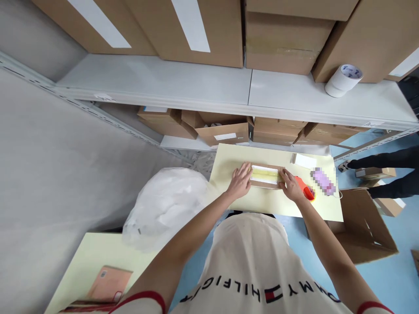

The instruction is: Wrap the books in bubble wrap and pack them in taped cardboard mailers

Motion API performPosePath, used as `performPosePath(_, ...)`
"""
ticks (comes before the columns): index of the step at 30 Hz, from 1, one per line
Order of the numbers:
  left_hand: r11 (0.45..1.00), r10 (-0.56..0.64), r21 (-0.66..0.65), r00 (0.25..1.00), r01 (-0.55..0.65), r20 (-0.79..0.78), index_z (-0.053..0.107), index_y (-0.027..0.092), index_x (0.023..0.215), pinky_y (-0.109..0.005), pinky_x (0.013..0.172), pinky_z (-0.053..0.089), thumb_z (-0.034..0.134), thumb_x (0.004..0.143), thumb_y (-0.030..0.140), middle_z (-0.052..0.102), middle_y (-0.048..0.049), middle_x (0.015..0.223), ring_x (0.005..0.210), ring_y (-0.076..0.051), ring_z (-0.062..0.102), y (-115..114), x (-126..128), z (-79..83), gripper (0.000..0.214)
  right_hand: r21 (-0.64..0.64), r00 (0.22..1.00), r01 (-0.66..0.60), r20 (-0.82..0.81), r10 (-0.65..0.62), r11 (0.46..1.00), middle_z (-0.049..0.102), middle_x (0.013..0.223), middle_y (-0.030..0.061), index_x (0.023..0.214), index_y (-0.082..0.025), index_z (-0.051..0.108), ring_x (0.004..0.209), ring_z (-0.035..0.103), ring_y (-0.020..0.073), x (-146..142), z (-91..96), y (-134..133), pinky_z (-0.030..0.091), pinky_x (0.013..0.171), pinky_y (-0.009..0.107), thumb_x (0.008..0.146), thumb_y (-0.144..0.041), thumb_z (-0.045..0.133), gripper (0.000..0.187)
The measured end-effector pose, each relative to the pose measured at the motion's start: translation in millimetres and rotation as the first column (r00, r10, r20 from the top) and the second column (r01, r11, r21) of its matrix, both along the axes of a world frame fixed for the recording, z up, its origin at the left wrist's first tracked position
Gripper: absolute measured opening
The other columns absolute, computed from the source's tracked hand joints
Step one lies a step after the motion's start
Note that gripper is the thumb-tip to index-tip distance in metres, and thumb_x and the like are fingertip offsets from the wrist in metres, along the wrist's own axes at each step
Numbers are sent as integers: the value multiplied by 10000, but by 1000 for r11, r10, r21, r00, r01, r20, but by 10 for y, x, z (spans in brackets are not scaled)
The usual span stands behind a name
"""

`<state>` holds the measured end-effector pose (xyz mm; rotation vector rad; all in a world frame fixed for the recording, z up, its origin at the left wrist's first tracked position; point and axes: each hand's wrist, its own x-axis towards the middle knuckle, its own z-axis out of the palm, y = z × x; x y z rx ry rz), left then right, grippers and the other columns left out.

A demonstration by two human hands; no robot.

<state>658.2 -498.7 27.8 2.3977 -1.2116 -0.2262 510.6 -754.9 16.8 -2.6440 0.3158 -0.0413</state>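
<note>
A small cardboard box (pixel 266 185) lies on the pale yellow table, with a white label under shiny yellowish tape (pixel 264 174) along its top. My left hand (pixel 240 181) grips the left end, fingers over the edge and thumb toward the near side. At the opposite end, my right hand (pixel 290 185) holds the right edge with its fingers bent around the corner. Just right of that hand rests an orange-red object (pixel 304 188) with a yellow rim, partly hidden by the hand. A blurred-out purple item (pixel 323 181) lies beyond it.
White labels (pixel 305 161) lie at the table's (pixel 225 157) back right. A shelf (pixel 203 87) with large cartons and a white tape roll (pixel 342 82) rises behind. At right stands an open carton (pixel 363 226); a person's legs (pixel 389 168) show beyond. A white plastic bag (pixel 166 205) bulges at left.
</note>
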Motion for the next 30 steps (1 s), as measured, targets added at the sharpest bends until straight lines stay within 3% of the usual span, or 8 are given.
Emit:
performPosePath(3, 986, -118, 118, 993, 116, 6, 326, 146, 1523, -569, 1197, 132, 518, 902, 369, 250, -168, 1610, 1507, -348, 163, -164, -52, 110, 687, 8, 998, 50, 41, -50, 999, 386, 1547, 143, 1494, -225, 356, 1388, 414, 337, -79, -57, 42, 429, 1065, 545, 931, -335, 424, 578)
performPosePath(5, 977, -138, 163, 990, 136, 4, 279, 120, 1539, -587, 1200, 84, 547, 893, 417, 227, -185, 1611, 1507, -351, 163, -228, -69, 109, 759, 13, 981, 175, 87, -175, 985, 422, 1514, 178, 1479, -188, 365, 1376, 426, 341, -214, -124, 6, 440, 1045, 539, 935, -416, 422, 593)
performPosePath(10, 969, -147, 205, 989, 139, 25, 221, 137, 1557, -616, 1196, 16, 590, 880, 338, 202, -183, 1615, 1509, -335, 161, -247, -92, 2, 796, -26, 840, 542, 5, -542, 840, 668, 1119, 237, 1212, -147, 577, 1119, 609, 401, -673, -417, -248, 472, 911, 571, 853, -514, 507, 518)
performPosePath(14, 970, -123, 214, 992, 115, 26, 250, 169, 1553, -627, 1195, 36, 576, 883, 228, 235, -169, 1607, 1503, -323, 191, -261, -92, -51, 747, -9, 743, 638, -257, -619, 770, 695, 923, 227, 1144, -136, 566, 922, 680, 384, -786, -598, -397, 486, 812, 524, 830, -506, 527, 487)
performPosePath(17, 971, -127, 207, 992, 119, 25, 266, 191, 1549, -642, 1188, 42, 582, 881, 203, 260, -164, 1599, 1497, -325, 214, -274, -81, -60, 739, 42, 742, 654, -231, -630, 755, 700, 862, 199, 1154, -141, 559, 812, 686, 354, -753, -583, -443, 492, 739, 484, 831, -507, 505, 492)
performPosePath(21, 971, -128, 208, 992, 122, 14, 297, 222, 1537, -651, 1183, 51, 603, 875, 186, 281, -147, 1595, 1493, -320, 228, -257, -86, -67, 731, 178, 777, 629, -100, -622, 757, 712, 915, 162, 1144, -164, 597, 815, 668, 313, -700, -303, -505, 501, 730, 440, 831, -515, 463, 489)
performPosePath(26, 977, -138, 160, 990, 138, -10, 296, 272, 1536, -649, 1182, 69, 612, 861, 163, 316, -130, 1587, 1489, -328, 237, -198, -142, -58, 753, 492, 765, 471, 185, -616, 732, 695, 965, 103, 1055, -166, 636, 895, 626, 256, -451, 363, -499, 499, 783, 380, 872, -519, 423, 451)
performPosePath(30, 977, -157, 139, 987, 161, -37, 335, 287, 1517, -646, 1178, 82, 623, 853, 167, 355, -124, 1572, 1478, -332, 266, -123, -246, -22, 734, 583, 849, 330, 160, -503, 743, 661, 805, 52, 866, -188, 648, 761, 590, 208, -69, 788, -281, 479, 682, 320, 872, -551, 471, 404)
